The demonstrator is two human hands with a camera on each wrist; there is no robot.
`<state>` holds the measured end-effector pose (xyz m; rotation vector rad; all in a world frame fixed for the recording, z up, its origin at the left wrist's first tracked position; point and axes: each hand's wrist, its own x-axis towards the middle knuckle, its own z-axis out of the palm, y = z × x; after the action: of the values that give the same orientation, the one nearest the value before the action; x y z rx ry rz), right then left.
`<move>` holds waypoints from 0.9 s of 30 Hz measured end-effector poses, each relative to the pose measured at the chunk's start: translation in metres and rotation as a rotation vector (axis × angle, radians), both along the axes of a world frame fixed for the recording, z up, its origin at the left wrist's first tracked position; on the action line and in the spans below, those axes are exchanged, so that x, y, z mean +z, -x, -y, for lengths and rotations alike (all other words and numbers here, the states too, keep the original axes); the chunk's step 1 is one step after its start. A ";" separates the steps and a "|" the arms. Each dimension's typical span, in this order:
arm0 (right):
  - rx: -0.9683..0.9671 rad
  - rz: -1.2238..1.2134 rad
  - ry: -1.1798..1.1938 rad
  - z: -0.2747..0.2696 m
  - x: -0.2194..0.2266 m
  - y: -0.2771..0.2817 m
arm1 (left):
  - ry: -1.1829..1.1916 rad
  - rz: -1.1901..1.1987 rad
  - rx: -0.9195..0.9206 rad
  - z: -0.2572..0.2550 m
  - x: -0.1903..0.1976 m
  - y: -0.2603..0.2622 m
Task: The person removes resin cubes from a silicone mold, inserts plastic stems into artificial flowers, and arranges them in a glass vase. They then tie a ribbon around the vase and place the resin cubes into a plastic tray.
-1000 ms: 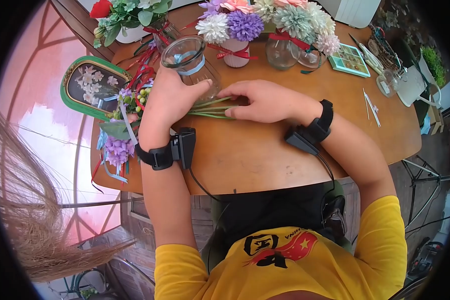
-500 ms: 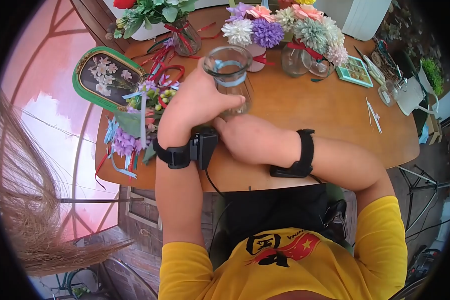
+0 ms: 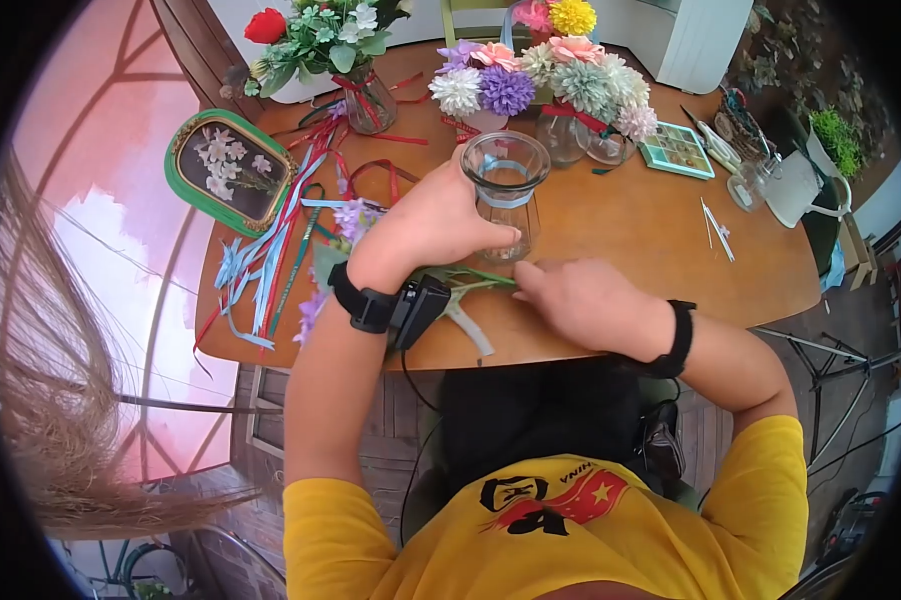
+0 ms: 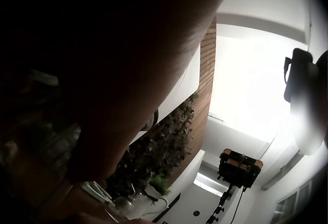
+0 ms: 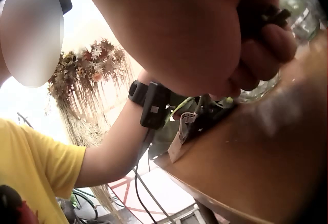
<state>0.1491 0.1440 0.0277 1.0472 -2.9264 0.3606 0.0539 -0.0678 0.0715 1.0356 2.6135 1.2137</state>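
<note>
My left hand (image 3: pixel 429 222) grips a clear glass vase (image 3: pixel 512 216) with a wide rim and a pale blue ribbon (image 3: pixel 506 194) tied round its neck. The thumb lies along the vase's near side. Close below it, my right hand (image 3: pixel 593 302) holds a bunch of green stems (image 3: pixel 483 279). In the right wrist view its fingers (image 5: pixel 259 60) are curled round them, and cut stem ends (image 5: pixel 279 16) poke out. Purple flowers (image 3: pixel 353 220) of the bunch show beyond my left forearm, which hides much of it. A whitish ribbon (image 3: pixel 469 330) hangs from the stems.
Blue and red ribbons (image 3: pixel 271 265) lie at the left by a green-framed flower picture (image 3: pixel 233 172). Along the back stand a rose bouquet in a vase (image 3: pixel 371 108) and pastel flowers (image 3: pixel 581 85). A compartment box (image 3: pixel 677 150) and white sticks (image 3: pixel 717 232) lie to the right.
The flower bunch has come out from the left toward the table's front edge, under my left arm. My right hand has drawn back to the right with the stems; the vase stays in my left hand.
</note>
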 end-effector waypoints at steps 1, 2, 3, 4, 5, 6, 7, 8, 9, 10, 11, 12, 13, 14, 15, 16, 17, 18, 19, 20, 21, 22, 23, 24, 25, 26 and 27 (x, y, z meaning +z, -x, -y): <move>0.012 -0.071 0.003 -0.008 0.000 -0.002 | -0.014 -0.010 -0.011 -0.001 -0.002 0.001; -0.012 -0.087 -0.031 -0.015 0.006 -0.007 | -0.030 -0.020 -0.021 -0.002 -0.001 0.001; -0.013 -0.098 -0.036 -0.021 0.009 -0.009 | -0.003 -0.010 -0.020 -0.002 0.001 0.001; -0.012 -0.109 -0.040 -0.027 0.011 -0.011 | 0.025 0.000 -0.018 -0.001 0.007 0.000; -0.013 -0.117 -0.042 -0.033 0.012 -0.012 | 0.054 0.012 -0.017 0.000 0.010 0.000; -0.001 -0.096 -0.038 -0.039 0.016 -0.014 | 0.094 -0.024 -0.012 0.000 0.012 0.001; 0.009 -0.098 -0.054 -0.045 0.019 -0.016 | 0.088 -0.026 -0.023 0.000 0.010 0.006; 0.017 -0.101 -0.069 -0.052 0.023 -0.018 | 0.082 -0.029 -0.034 0.001 0.005 0.012; 0.025 -0.102 -0.084 -0.059 0.026 -0.021 | 0.078 -0.030 -0.047 0.003 0.000 0.017; 0.015 -0.098 -0.111 -0.067 0.030 -0.024 | 0.074 -0.013 -0.041 0.003 -0.001 0.019; 0.012 -0.107 -0.101 -0.074 0.034 -0.027 | 0.069 0.004 -0.037 0.003 -0.001 0.020; 0.007 -0.115 -0.094 -0.082 0.038 -0.031 | 0.062 0.021 -0.035 0.003 -0.002 0.021; 0.000 -0.122 -0.089 -0.091 0.042 -0.034 | 0.038 0.002 -0.020 0.002 -0.003 0.021; -0.013 -0.115 -0.089 -0.102 0.045 -0.038 | 0.013 -0.016 -0.006 0.001 -0.005 0.020; -0.028 -0.119 -0.071 -0.112 0.047 -0.042 | -0.013 -0.033 0.006 0.000 -0.007 0.021; -0.043 -0.124 -0.055 -0.122 0.049 -0.047 | -0.040 -0.018 -0.011 0.000 -0.011 0.024; -0.058 -0.127 -0.040 -0.132 0.051 -0.051 | -0.068 -0.002 -0.028 0.001 -0.015 0.027; -0.088 -0.097 -0.020 -0.141 0.054 -0.056 | -0.097 0.016 -0.044 0.002 -0.020 0.030; -0.108 -0.084 -0.005 -0.152 0.054 -0.059 | -0.117 0.007 -0.047 0.001 -0.021 0.029; -0.127 -0.070 0.011 -0.163 0.053 -0.061 | -0.138 0.000 -0.049 0.000 -0.021 0.027; -0.145 -0.056 0.026 -0.173 0.053 -0.064 | -0.158 -0.007 -0.050 -0.001 -0.022 0.025; -0.182 -0.021 0.040 -0.182 0.057 -0.068 | -0.216 0.027 -0.074 -0.001 -0.024 0.025; -0.218 -0.012 0.054 -0.192 0.057 -0.072 | -0.225 0.010 -0.063 -0.002 -0.029 0.026; -0.252 -0.005 0.069 -0.203 0.056 -0.075 | -0.234 -0.009 -0.052 -0.001 -0.035 0.027; -0.286 0.002 0.084 -0.212 0.056 -0.078 | -0.242 -0.028 -0.039 0.000 -0.039 0.028; -0.312 0.011 0.100 -0.218 0.061 -0.082 | -0.216 -0.048 -0.022 0.000 -0.039 0.027; -0.343 0.011 0.120 -0.224 0.065 -0.086 | -0.189 -0.067 -0.005 0.000 -0.039 0.025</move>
<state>0.2353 0.3675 0.0923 0.5166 -2.9707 0.5203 0.0290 -0.0678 0.0327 1.1310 2.5826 1.4740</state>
